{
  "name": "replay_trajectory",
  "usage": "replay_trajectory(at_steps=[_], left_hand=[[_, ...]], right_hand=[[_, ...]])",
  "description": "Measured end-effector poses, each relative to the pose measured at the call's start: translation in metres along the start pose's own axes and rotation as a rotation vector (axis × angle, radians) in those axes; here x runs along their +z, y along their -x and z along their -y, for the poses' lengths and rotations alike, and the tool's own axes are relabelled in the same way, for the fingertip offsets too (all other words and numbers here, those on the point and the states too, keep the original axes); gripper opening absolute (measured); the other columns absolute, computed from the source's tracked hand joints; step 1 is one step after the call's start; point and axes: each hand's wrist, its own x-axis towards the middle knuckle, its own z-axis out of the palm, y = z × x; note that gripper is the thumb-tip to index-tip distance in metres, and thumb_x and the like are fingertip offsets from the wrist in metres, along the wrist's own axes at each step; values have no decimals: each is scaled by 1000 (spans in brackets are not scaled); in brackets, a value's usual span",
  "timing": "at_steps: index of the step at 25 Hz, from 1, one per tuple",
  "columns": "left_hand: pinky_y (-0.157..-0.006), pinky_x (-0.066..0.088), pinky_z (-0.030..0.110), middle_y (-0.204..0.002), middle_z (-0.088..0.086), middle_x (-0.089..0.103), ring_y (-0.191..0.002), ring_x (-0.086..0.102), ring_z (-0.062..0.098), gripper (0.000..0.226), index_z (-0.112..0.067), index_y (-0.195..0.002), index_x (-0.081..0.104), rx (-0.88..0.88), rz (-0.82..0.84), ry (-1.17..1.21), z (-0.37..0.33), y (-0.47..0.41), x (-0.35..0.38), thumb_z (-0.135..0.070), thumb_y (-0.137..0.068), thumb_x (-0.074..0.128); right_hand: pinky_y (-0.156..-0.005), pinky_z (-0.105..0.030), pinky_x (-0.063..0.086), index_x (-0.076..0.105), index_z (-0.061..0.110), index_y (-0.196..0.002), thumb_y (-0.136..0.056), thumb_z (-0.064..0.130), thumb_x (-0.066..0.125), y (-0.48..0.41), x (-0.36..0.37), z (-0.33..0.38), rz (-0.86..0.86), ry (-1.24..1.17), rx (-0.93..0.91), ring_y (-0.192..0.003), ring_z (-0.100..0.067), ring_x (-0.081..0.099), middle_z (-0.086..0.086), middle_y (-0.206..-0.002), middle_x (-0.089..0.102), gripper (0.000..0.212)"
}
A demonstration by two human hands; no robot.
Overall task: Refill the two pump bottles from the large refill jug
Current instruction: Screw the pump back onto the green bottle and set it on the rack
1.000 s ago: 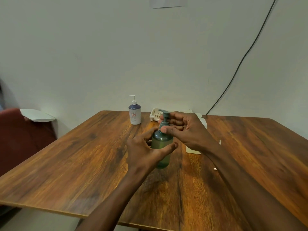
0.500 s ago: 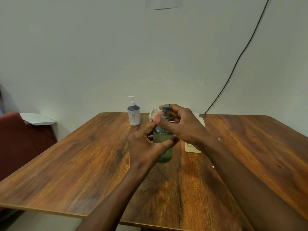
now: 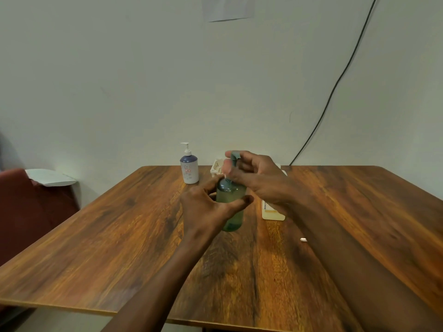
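The step in hand looks like unscrewing the top of the green pump bottle (image 3: 231, 207) so it can be filled. The left hand (image 3: 203, 209) grips the bottle's body, thumb across the near face and fingers wrapped round the far side. The right hand (image 3: 260, 180) is curled over the top and pinches the pump head (image 3: 234, 155) and the neck below it. To do this well, the left hand should clamp low and firm with the base pressed onto the desk (image 3: 107, 236), so that only the collar turns. The right hand would do better on the threaded collar than on the spout, which tends to spin freely. Once loose, the top should be lifted straight up so the dip tube clears the neck without flicking liquid. The bottle stands between the two hands, upright or very nearly so, its long axis running from the desk up into the right palm. Blur and fingers hide which way the spout faces. The refill jug (image 3: 273, 213) sits just beyond the right wrist, mostly hidden by it, with only its pale lower corner showing. The white pump bottle (image 3: 189, 168) stands upright beyond the left hand, near the wall, well apart from both hands, its white spout pointing left. It is capped and untouched, so the task appears to be at an early stage.
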Motion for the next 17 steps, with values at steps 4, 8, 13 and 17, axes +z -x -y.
replay_trajectory(at_steps=[4, 8, 13, 17], left_hand=[[-78, 64, 28, -104, -12, 77, -94, 73, -2, 58, -22, -119, 75, 3, -8, 0, -3, -4, -3, -49, -70, 93], [-74, 60, 16, -97, -25, 70, -92, 70, -8, 54, -35, -115, 69, 19, -24, -6, -14, 2, -1, -50, -69, 92], [-77, 61, 18, -101, -17, 74, -94, 71, -6, 58, -25, -119, 74, 1, -7, 11, -16, 2, -4, -49, -69, 92], [-76, 61, 18, -100, -14, 75, -92, 71, -4, 60, -24, -118, 74, 7, -33, 5, -20, 4, 3, -52, -69, 91]], right_hand=[[-95, -31, 59, 61, 16, -137, -89, 6, 76, 5, -8, 1, -77, 41, -109, -116, -10, 69, 2, -126, 72, 52], [-83, -30, 63, 72, 13, -106, -63, 19, 97, 7, -9, 3, -259, 49, -128, -92, -12, 73, -1, -100, 77, 50], [-92, -27, 60, 64, 18, -136, -82, 23, 85, 15, -7, 6, -120, 149, -138, -114, -6, 69, 6, -123, 73, 58], [-89, -33, 62, 71, 13, -126, -78, 17, 88, 16, -8, 8, -250, 219, -181, -104, -8, 73, 1, -114, 77, 51]])
